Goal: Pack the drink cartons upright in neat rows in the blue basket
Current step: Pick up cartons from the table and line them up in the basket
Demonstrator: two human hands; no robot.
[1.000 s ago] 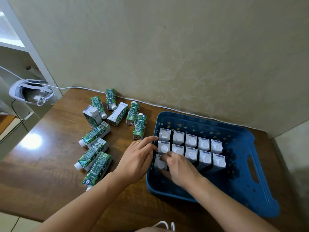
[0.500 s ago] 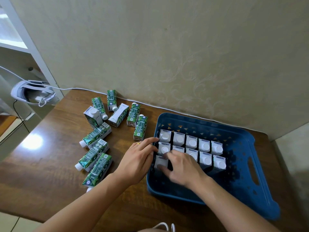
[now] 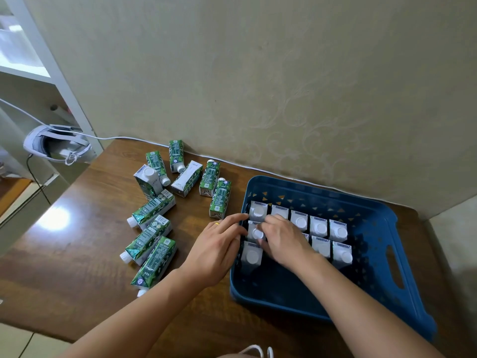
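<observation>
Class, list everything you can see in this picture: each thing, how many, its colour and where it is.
cartons in basket: at least ten showing, white tops, upright in rows at the basket's back left; the right hand hides part of the second row
cartons on table: nine, green and white, left of the basket, most lying down
basket: one, blue, right side of table
table: one, brown wood
headset: one, white, beyond the table's far left corner
cable: one, white, along the wall
ring: one, yellow, on left hand
left hand: at the basket's left rim
right hand: inside basket, over second-row cartons
</observation>
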